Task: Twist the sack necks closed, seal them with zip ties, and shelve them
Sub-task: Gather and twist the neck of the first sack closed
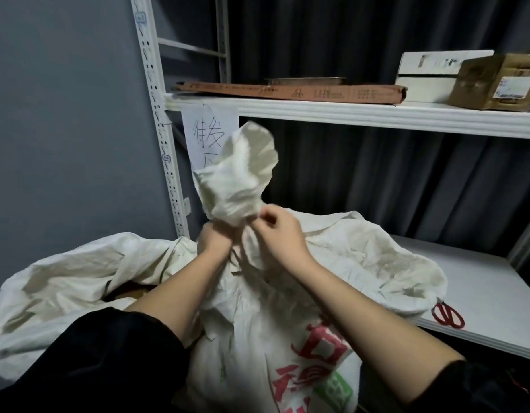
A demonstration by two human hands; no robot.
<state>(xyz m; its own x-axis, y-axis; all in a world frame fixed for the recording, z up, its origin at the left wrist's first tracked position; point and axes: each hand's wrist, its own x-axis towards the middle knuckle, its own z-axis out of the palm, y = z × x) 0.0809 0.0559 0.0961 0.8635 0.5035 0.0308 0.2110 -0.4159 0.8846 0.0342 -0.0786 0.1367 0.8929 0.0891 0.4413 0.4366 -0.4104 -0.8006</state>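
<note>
A white woven sack (257, 323) with red and green print stands in front of me, its neck (237, 180) gathered and sticking up. My left hand (217, 236) grips the bunched neck from the left, its fingers hidden behind the cloth. My right hand (275, 231) pinches at the neck just below the flared top; whether a zip tie is between its fingers is too small to tell. A second white sack (64, 275) lies open at the left, and a third (386, 263) lies open on the lower shelf (481, 296) behind.
Red-handled scissors (448, 315) lie on the lower shelf near its front edge. The upper shelf (377, 114) carries a flat brown carton (287, 90), a white box (427, 73) and a cardboard box (496, 81). A paper note (207, 135) hangs beside the perforated upright (162, 129).
</note>
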